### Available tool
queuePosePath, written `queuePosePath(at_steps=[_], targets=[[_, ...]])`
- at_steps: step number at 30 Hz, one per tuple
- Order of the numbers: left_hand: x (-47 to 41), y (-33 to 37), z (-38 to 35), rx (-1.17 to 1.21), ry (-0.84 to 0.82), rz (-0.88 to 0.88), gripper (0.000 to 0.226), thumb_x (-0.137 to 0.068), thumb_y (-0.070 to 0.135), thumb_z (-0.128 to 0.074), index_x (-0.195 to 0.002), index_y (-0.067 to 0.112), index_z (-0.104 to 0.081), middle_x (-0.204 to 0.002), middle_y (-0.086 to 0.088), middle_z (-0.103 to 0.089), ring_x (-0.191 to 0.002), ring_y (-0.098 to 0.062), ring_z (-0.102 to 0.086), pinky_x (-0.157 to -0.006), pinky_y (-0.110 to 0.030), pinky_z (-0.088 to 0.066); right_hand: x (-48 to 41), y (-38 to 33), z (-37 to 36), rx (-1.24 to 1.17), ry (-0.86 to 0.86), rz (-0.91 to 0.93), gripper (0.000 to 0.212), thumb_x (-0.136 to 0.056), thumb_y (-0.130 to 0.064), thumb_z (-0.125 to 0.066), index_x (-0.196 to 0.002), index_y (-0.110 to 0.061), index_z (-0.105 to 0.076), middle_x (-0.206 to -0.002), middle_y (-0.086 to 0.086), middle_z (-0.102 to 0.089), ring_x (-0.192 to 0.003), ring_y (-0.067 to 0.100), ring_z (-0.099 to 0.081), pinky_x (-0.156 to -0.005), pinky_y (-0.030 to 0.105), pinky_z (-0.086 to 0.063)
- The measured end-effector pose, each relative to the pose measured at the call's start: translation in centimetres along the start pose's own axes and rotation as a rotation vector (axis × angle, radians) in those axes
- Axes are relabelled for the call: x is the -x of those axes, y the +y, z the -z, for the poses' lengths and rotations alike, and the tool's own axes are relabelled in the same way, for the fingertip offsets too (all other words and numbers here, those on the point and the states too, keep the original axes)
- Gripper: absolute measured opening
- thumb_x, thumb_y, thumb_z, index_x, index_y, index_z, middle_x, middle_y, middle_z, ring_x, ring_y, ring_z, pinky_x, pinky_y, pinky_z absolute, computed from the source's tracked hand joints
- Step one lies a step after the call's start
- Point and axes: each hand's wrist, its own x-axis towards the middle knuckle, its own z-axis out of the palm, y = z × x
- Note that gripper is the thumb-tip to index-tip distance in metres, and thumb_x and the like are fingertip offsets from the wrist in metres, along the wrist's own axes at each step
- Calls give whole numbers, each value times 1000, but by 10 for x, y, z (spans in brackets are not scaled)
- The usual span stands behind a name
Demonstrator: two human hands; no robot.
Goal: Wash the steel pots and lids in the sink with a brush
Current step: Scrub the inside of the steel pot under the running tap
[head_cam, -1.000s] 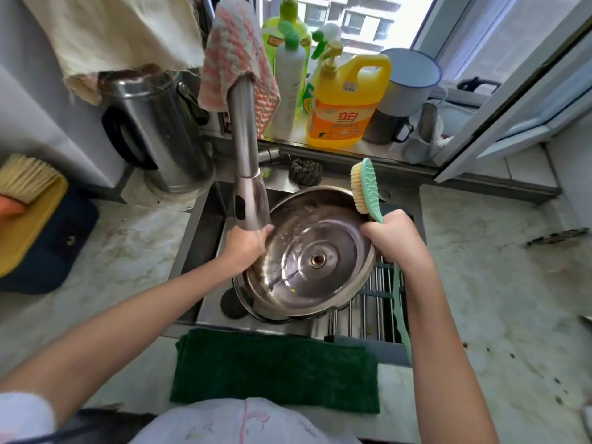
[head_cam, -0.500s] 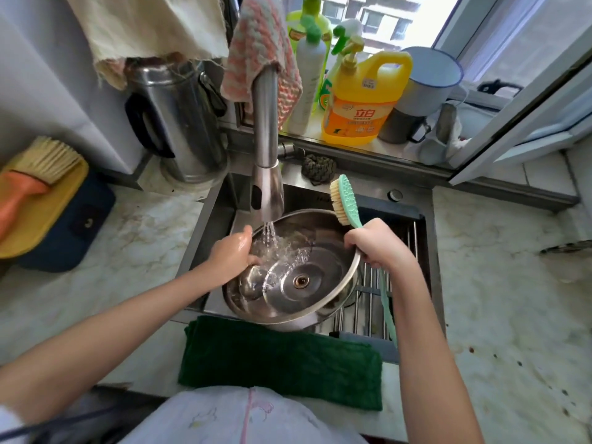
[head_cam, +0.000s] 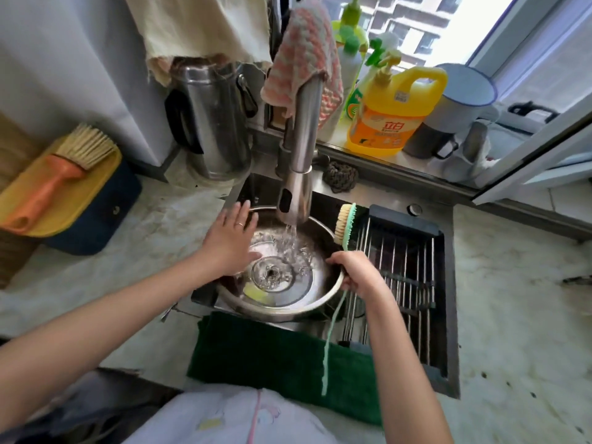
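Note:
A large steel lid [head_cam: 288, 298] lies upside down and almost flat in the sink [head_cam: 450, 283], its centre screw facing up. Water from the faucet [head_cam: 298, 187] pours onto it and splashes. My left hand [head_cam: 229, 240] is open with its fingers spread, the palm over the lid's left edge. My right hand [head_cam: 355, 270] is closed on the handle of a green brush [head_cam: 344, 224] and pinches the lid's right rim too. The bristle head points up and away. The brush's long green tail hangs down past my wrist.
A steel drying rack [head_cam: 407, 283] fills the right half of the sink. A dark green towel [head_cam: 272, 350] lies over the front edge. A steel kettle [head_cam: 214, 123] stands back left. A yellow detergent bottle [head_cam: 390, 113] and an enamel mug [head_cam: 458, 100] sit on the sill.
The lid has dropped from tilted to nearly flat in the sink. My left hand has let go of its rim and spread open. The water came on half a second ago and keeps running.

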Motion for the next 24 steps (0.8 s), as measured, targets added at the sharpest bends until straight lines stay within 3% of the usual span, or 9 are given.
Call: queuePosePath(at_steps=[4,7,9,11,13,16,18,21,24], targets=[[-13,16,-23,215,-140,-99,85,-92,65,-18,-149,10,14,-156,-15,19,-143,-31,19,-116,-43,12,-4,4,-26,-76,59,51,7,-77,-3,-55,-74,-6,-50,-55,7,-39,-40,17,-37,-36,18,-25],[-19,29,-39,373,-69,-81,92,-90,68,-22,-148,7,15,-154,-18,22,-140,-32,27,-114,-47,18,0,8,-40,-110,80,80,7,-73,-2,-55,-72,-7,-50,-56,6,-40,-42,16,-38,-38,20,-26],[-18,45,-42,395,-52,-139,90,-86,72,-7,-150,11,13,-151,-16,28,-137,-33,30,-111,-53,21,3,8,-44,-149,87,77,13,-73,-1,-54,-67,-9,-47,-53,3,-37,-39,13,-35,-37,18,-24],[-12,62,-38,384,-40,-312,81,-87,65,2,-151,15,11,-155,-10,21,-143,-29,21,-110,-51,21,4,6,-46,-174,108,87,17,-74,-1,-55,-61,-9,-47,-52,1,-39,-41,13,-37,-37,19,-25],[-4,71,-33,339,-9,-513,74,-92,53,-10,-149,12,15,-156,-10,21,-143,-21,20,-112,-46,18,4,5,-43,-205,144,102,14,-75,-2,-57,-63,-7,-54,-54,2,-47,-46,15,-45,-41,20,-33],[-3,61,-23,83,12,-802,69,-95,48,-10,-147,12,18,-156,-11,22,-143,-19,22,-114,-43,18,6,5,-33,-275,184,114,3,-75,-5,-61,-72,-3,-61,-65,9,-59,-61,22,-58,-56,29,-44],[-11,43,-13,-86,82,-885,65,-97,54,-8,-146,22,19,-156,-2,21,-143,-17,21,-114,-42,18,10,5,-24,-292,197,135,6,-78,-2,-59,-72,-3,-59,-60,6,-56,-55,20,-55,-48,24,-41],[-31,21,0,-78,170,-711,69,-94,60,-15,-145,31,22,-156,4,20,-145,-20,12,-114,-48,6,13,7,-14,-288,243,179,15,-78,-2,-56,-64,-8,-57,-50,-1,-47,-43,14,-44,-37,19,-30],[-41,35,5,198,202,-416,72,-96,55,-23,-141,28,26,-160,-5,5,-147,-27,-5,-114,-52,-10,16,8,-19,-301,272,182,16,-75,-4,-57,-60,-9,-58,-51,-1,-48,-49,17,-46,-47,24,-34]])
